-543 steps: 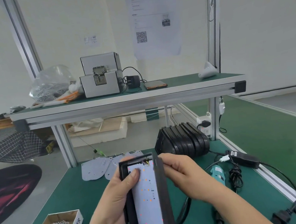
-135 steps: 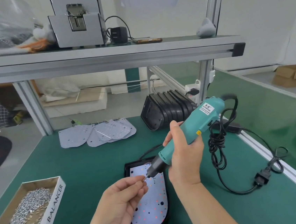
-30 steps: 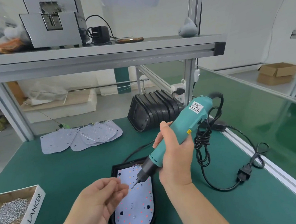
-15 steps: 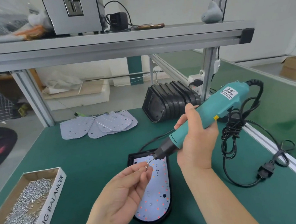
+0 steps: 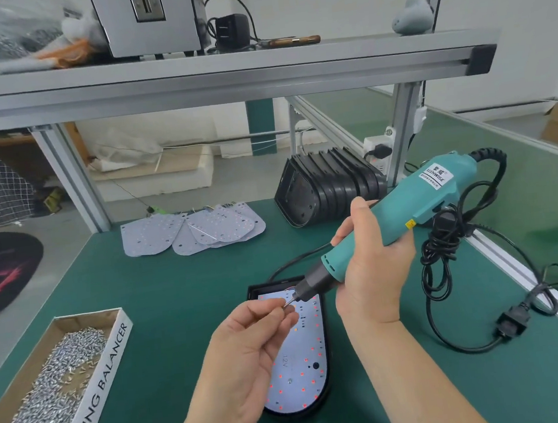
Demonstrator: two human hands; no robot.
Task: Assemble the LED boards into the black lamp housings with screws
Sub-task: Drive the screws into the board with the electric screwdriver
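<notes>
A: Left hand (image 5: 251,355) moved up to driver (image 5: 417,200) bit since a second ago.
B: Fingers?
A: Left pinches screw (image 5: 285,306) at bit tip; right hand (image 5: 373,270) wraps driver.
B: Board?
A: Board (image 5: 304,363) seated in housing (image 5: 255,291), flat on table (image 5: 175,291), under both hands.

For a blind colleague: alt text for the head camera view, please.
The right hand holds a teal screwdriver, its bit meeting a screw pinched by the left hand, above an LED board lying in a black housing.
</notes>
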